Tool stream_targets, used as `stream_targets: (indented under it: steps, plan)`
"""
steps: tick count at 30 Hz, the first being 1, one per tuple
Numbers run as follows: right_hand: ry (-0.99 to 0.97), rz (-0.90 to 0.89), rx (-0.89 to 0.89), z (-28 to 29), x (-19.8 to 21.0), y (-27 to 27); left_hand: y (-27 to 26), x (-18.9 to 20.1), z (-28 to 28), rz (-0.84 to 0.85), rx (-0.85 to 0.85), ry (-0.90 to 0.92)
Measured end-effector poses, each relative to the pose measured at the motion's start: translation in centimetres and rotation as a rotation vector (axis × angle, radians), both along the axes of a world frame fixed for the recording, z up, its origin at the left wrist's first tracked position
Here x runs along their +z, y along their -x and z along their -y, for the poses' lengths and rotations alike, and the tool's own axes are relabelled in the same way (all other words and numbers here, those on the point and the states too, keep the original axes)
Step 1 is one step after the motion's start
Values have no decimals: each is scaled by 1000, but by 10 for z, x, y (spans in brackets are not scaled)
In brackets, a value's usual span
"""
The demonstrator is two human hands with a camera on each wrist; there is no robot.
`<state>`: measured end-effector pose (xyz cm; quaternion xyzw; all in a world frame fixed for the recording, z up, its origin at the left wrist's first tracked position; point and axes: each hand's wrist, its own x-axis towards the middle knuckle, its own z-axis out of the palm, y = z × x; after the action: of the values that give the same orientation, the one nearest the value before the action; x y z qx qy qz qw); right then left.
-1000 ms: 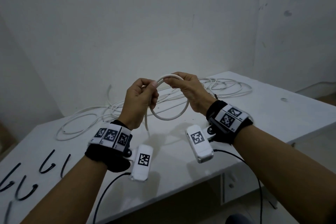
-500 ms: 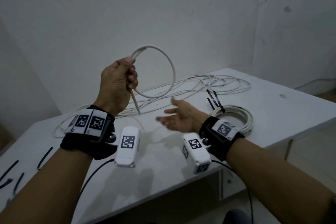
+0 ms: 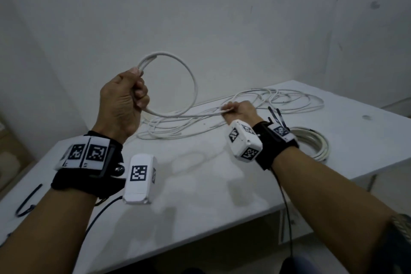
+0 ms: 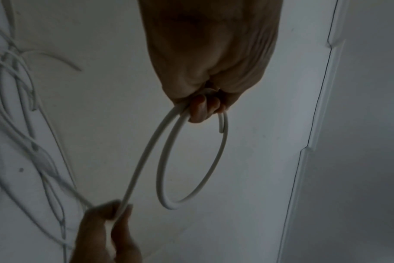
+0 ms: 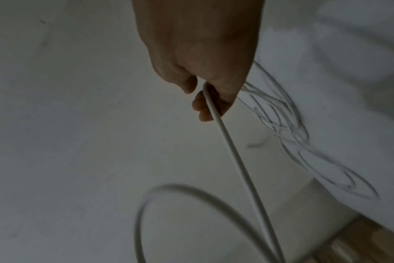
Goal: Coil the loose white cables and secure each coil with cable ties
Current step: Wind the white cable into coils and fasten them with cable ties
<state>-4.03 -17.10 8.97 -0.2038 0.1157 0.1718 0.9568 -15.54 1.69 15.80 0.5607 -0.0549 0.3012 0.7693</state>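
- I count one loop of white cable (image 3: 191, 78) held up in the air, one finished coil (image 3: 315, 144) lying on the tabletop (image 3: 200, 196), and a loose tangle of cable (image 3: 278, 100) whose strands are too crossed for me to number.
- Black cable ties: two I can make out standing up just behind my right wrist (image 3: 274, 114), and at least one lying at the tabletop's left end (image 3: 29, 202).
- My left hand (image 3: 121, 104) is raised above the tabletop with its fingers curled tight round the cable where the loop closes; a short cut end (image 4: 220, 124) pokes out past the fingers.
- My right hand (image 3: 239, 111) sits lower, near the tangle, pinching the same cable between thumb and fingers; the strand runs nearly straight from one hand to the other.
- The middle of the tabletop in front of me is bare, giving room between the two hands.
- The finished coil lies near the right edge, beside my right forearm; the tangle runs along the far edge by the wall (image 3: 222, 18).
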Motion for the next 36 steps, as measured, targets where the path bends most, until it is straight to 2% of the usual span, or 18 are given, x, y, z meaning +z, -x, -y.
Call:
stream_targets:
  steps: [2, 5, 7, 9, 13, 17, 24, 32, 36]
  plan:
    - [168, 87, -20, 19, -1, -9, -3, -1, -9, -25, 83, -36]
    - [602, 375, 97, 35, 4, -4, -11, -16, -5, -88, 196, -181]
    - [879, 621, 175, 41, 11, 5, -16, -29, 4, -130, 175, -245]
    - [1059, 838, 191, 45, 21, 16, -19, -40, 12, -171, 115, -279]
    - [1292, 1077, 117, 44, 32, 26, -21, -50, 29, -209, 35, -389]
    - [1396, 1158, 118, 41, 31, 32, -18, -53, 43, -217, -10, -475]
    - [1436, 1223, 206, 36, 31, 39, -13, -57, 54, -232, -21, -573]
    - [1600, 1257, 166, 31, 23, 44, -14, -61, 63, -218, 94, -599]
    - [1652, 1276, 142, 31, 24, 48, -15, -62, 67, -216, 95, -626]
